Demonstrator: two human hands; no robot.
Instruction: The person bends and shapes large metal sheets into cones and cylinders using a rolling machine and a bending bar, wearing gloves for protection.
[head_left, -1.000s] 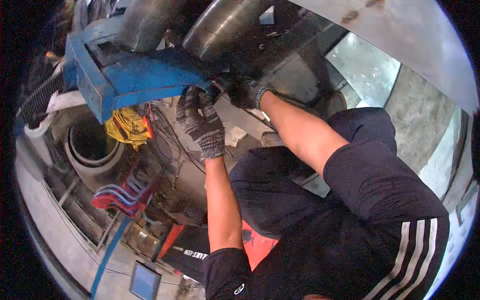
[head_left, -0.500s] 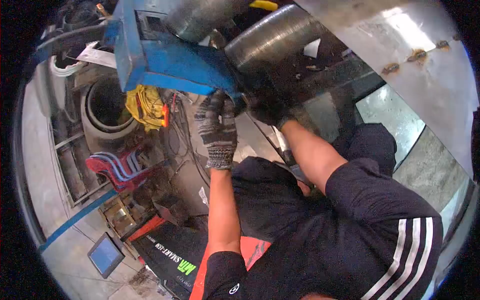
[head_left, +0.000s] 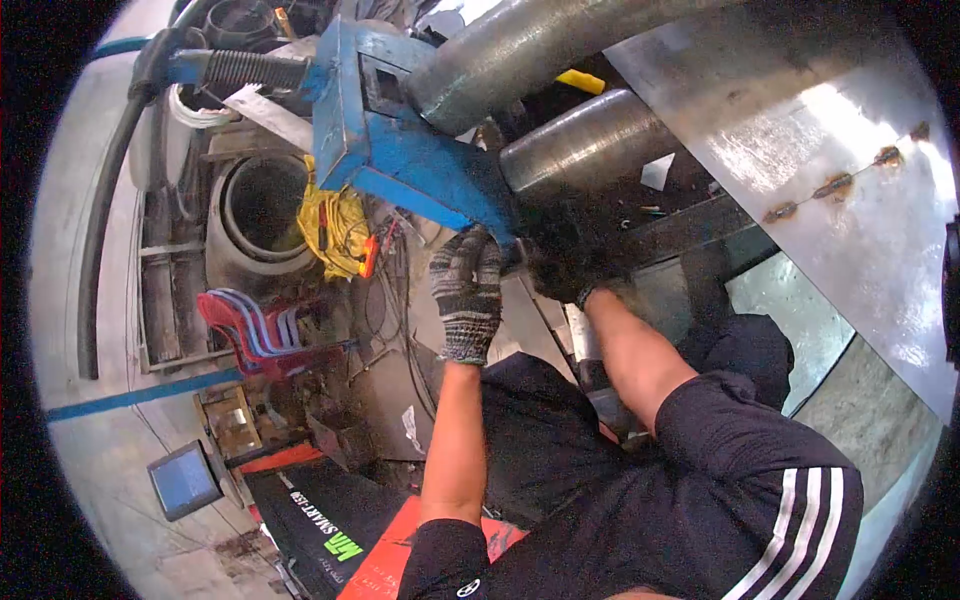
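Note:
My left hand (head_left: 467,295), in a grey-and-black knitted glove, has its fingers curled at the lower corner of a blue metal machine part (head_left: 430,165). Just right of it, my right hand (head_left: 560,270) reaches into deep shadow beside the same corner. A dark glove covers it, and its fingers cannot be made out. Above the hands, two steel rollers (head_left: 590,145) lie across the machine, the upper one partly out of view. Whether anything small sits between the hands is hidden.
A sloping metal sheet (head_left: 780,120) rises at right. On the left are a round drum (head_left: 262,215), a yellow bundle (head_left: 335,230), red-and-blue stacked chairs (head_left: 250,335), cables and a screen (head_left: 185,480). A black hose (head_left: 105,210) runs down the far left.
The view has shifted, so the machine, rollers and hands appear lower and further right. Both hands keep nearly the same place at the blue part's corner.

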